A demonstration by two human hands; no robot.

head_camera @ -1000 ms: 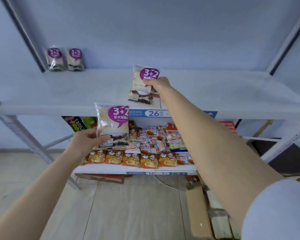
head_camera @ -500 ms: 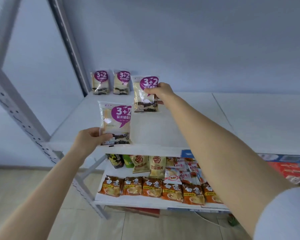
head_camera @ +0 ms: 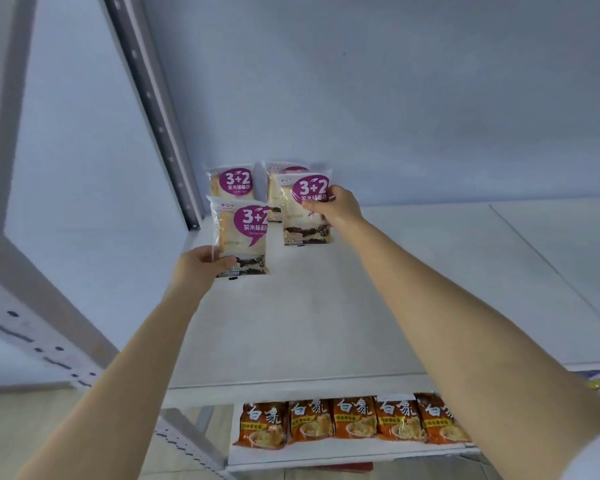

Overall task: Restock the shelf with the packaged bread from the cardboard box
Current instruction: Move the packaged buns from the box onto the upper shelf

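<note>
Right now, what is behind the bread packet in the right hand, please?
Another bread packet stands behind it; only its top edge and left side show, the rest is covered.

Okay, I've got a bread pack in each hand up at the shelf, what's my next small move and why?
Probably set both down and let go. The left hand holds a bread pack upright in front of the back-left pack; the right hand holds a second bread pack in front of the back-right pack. Both seem lined up just over the shelf; contact is unclear.

Rear bread packs (head_camera: 231, 184) at shelf (head_camera: 326, 323) back-left; held packs (head_camera: 243, 233) before them.
</note>
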